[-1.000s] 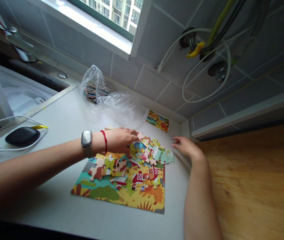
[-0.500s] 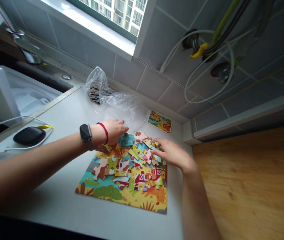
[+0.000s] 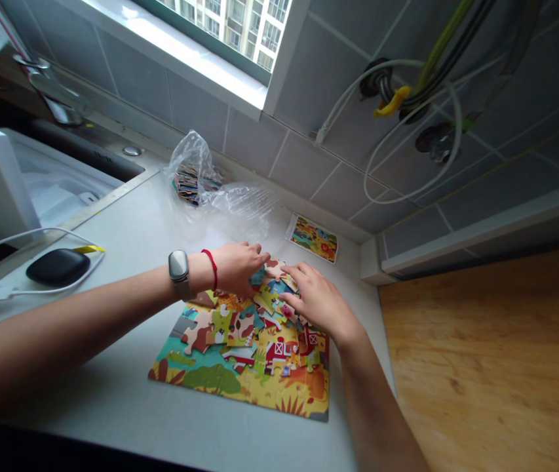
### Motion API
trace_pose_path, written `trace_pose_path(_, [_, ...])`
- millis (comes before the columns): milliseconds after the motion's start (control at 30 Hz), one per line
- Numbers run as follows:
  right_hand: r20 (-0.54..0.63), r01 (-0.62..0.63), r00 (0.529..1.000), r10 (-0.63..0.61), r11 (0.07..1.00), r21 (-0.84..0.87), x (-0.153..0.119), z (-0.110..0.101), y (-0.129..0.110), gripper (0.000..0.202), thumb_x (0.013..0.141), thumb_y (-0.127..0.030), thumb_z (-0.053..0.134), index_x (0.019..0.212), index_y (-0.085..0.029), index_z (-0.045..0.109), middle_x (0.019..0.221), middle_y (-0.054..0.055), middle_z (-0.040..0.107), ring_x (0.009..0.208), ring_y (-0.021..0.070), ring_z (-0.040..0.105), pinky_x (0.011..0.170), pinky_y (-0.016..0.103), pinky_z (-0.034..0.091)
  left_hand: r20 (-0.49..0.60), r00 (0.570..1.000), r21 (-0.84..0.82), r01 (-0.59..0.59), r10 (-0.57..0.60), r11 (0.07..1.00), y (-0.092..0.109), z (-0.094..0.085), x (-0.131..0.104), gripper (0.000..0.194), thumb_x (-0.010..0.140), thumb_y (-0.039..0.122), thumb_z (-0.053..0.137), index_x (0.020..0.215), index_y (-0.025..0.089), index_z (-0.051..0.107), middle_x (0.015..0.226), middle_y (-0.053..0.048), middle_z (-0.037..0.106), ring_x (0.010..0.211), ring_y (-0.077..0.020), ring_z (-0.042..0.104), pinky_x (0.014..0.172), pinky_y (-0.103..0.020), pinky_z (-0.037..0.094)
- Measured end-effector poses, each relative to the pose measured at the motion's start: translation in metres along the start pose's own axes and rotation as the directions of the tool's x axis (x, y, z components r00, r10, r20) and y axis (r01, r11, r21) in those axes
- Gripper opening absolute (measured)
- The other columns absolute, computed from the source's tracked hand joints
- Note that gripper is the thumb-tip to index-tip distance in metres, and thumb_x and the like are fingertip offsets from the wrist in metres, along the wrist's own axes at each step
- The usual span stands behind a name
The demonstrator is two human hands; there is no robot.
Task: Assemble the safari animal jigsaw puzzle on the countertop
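Note:
A colourful jigsaw puzzle [image 3: 215, 380] with an animal scene lies on the counter, and loose jigsaw pieces [image 3: 240, 328] are heaped over its middle and far part. My left hand [image 3: 238, 267], with a watch and a red cord at the wrist, reaches over the far left of the heap, fingers apart beside a teal piece [image 3: 258, 275]. From the right, my right hand [image 3: 316, 296] hovers low over the pieces, thumb and fingers spread around a pink-and-brown piece [image 3: 275, 269] and its neighbours. Its palm hides some pieces; whether its fingertips touch any I cannot tell.
Behind the puzzle lies a clear plastic bag [image 3: 240, 203] holding a stack of more pieces [image 3: 188, 183]. A small picture card [image 3: 312, 237] rests near the tiled wall. To the left are a black rounded case [image 3: 57, 267], a white cable [image 3: 38, 293] and a sink [image 3: 63, 154].
My left hand has moved right across the heap, covering more of the teal piece. My right hand has shifted left and inward, so the two hands are now closer together.

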State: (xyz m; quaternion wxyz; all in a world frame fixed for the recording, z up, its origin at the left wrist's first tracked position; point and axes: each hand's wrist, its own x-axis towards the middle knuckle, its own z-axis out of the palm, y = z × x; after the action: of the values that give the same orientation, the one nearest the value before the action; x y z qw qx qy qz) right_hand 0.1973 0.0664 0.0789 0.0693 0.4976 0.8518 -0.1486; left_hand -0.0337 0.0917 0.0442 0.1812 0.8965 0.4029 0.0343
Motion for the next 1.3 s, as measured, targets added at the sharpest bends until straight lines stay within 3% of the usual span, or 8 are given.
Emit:
trace_pose_path(167, [-0.185,0.132,0.977,-0.104,0.981,0.143,0.015,0.024,-0.009,0.058,0.090,-0.024,0.080,0.144,-0.024,0.058,0.143,0.012,0.061,0.132,0.0307,0.060,0.110,0.045,0.051,0.036,0.998,-0.154,0.061,-0.056,0.986,-0.003,-0.013,0.004,0.044,0.091,0.031,0.061,0.131,0.012,0.058,0.106,-0.013,0.077,0.090,-0.0252,0.073,0.076,-0.031,0.051])
trace_pose_path(300, [-0.318,0.135,0.948,-0.021,0.931,0.340,0.027,0.041,-0.012,0.041,0.094,-0.029,0.075,0.133,-0.023,0.062,0.130,0.012,0.069,0.120,0.0296,0.068,0.105,0.044,0.054,0.054,0.993,-0.316,0.113,-0.101,0.942,-0.008,-0.019,0.008,0.041,0.096,0.029,0.057,0.133,0.012,0.058,0.090,-0.009,0.078,0.075,-0.0216,0.070,0.067,-0.028,0.045])
trace_pose_path(433, [-0.298,0.089,0.944,0.139,0.765,0.638,0.033,0.047,-0.006,0.024,0.098,-0.034,0.066,0.119,-0.022,0.068,0.102,0.006,0.078,0.085,0.0225,0.075,0.082,0.036,0.059,0.034,0.999,-0.440,0.052,-0.041,0.897,-0.015,-0.018,0.010,0.036,0.093,0.026,0.064,0.127,0.015,0.065,0.086,-0.006,0.078,0.071,-0.0176,0.069,0.065,-0.025,0.044])
trace_pose_path(533, [-0.285,0.110,0.941,0.181,0.632,0.767,0.036,0.048,0.002,0.029,0.092,-0.037,0.071,0.116,-0.021,0.070,0.094,0.005,0.078,0.081,0.0215,0.074,0.077,0.034,0.058,-0.027,0.998,-0.542,0.038,-0.063,0.840,-0.022,-0.015,0.013,0.041,0.085,0.023,0.072,0.126,0.017,0.067,0.080,0.000,0.077,0.068,-0.0147,0.068,0.064,-0.024,0.045])
trace_pose_path(667, [-0.268,0.136,0.939,0.215,0.484,0.864,0.040,0.045,0.014,0.047,0.083,-0.038,0.078,0.125,-0.020,0.070,0.097,0.006,0.078,0.086,0.0217,0.074,0.081,0.035,0.060,-0.085,0.981,-0.759,0.051,-0.176,0.649,-0.031,-0.011,0.018,0.051,0.076,0.032,0.082,0.121,0.016,0.066,0.079,0.000,0.074,0.066,-0.0148,0.068,0.060,-0.024,0.052])
trace_pose_path(867, [-0.247,0.131,0.933,0.263,0.390,0.912,0.040,0.034,0.028,0.047,0.075,-0.043,0.086,0.115,-0.020,0.076,0.099,0.007,0.081,0.092,0.0229,0.076,0.087,0.038,0.062,0.087,0.992,-0.909,0.118,-0.095,0.399,-0.034,-0.007,0.020,0.050,0.083,0.036,0.076,0.125,0.016,0.058,0.094,-0.006,0.077,0.075,-0.0187,0.076,0.064,-0.028,0.059])
trace_pose_path(1067, [-0.179,0.096,0.954,0.240,0.322,0.942,0.040,0.036,0.021,0.047,0.076,-0.047,0.085,0.114,-0.020,0.077,0.111,0.009,0.082,0.098,0.0249,0.077,0.087,0.038,0.063,0.073,0.997,-0.903,0.072,-0.015,0.423,-0.032,0.005,0.023,0.062,0.095,0.027,0.062,0.151,0.018,0.037,0.106,-0.008,0.076,0.088,-0.0165,0.076,0.072,-0.027,0.059])
trace_pose_path(1300, [-0.115,0.067,0.974,0.193,0.239,0.969,0.040,0.039,0.013,0.051,0.072,-0.052,0.089,0.110,-0.020,0.078,0.098,0.007,0.084,0.082,0.0236,0.079,0.083,0.039,0.064,0.084,0.996,-0.863,0.053,0.039,0.503,-0.023,0.012,0.022,0.080,0.099,0.025,0.055,0.165,0.014,0.012,0.090,-0.003,0.073,0.076,-0.0156,0.072,0.072,-0.030,0.057])
